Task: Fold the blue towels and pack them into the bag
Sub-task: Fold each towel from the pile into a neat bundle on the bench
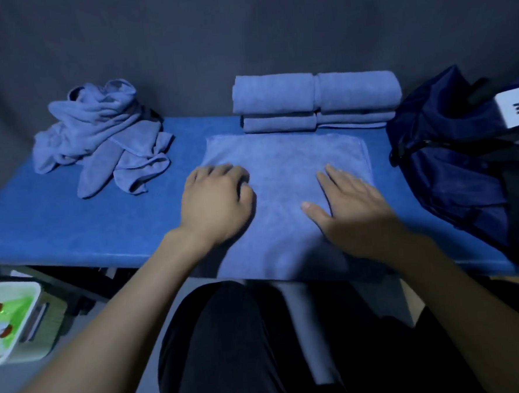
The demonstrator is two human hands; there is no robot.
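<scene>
**Both hands on a flat blue towel, folded stacks behind, bag at right**

Blue padded table (56,221) across the whole width, dark wall behind. At the right end, on the table: dark navy bag (450,154), slumped and open at the top, with a white label (517,107) showing at its far side, lettering only partly readable.

In the centre: flat towel (284,176), spread smooth, near edge hanging over the front of the table, far edge just short of the folded towels. Behind it, against the wall: folded towels (316,101), in two piles side by side and touching, a thick fold on top of thinner ones in each pile.

At the left rear: crumpled towels (102,136), a loose heap, well apart from the flat one.

Lower left, below table level: white bin (14,323) with green and red contents, too blurred to tell apart.

Left hand (219,198) on the left edge of the flat towel, knuckles up, fingers curled under; probably gripping the cloth's edge, though the fingertips are hidden. Right hand (349,203) laid flat on the right half of the same towel, fingers straight and spread, thumb out, pressing down and grasping nothing.
</scene>
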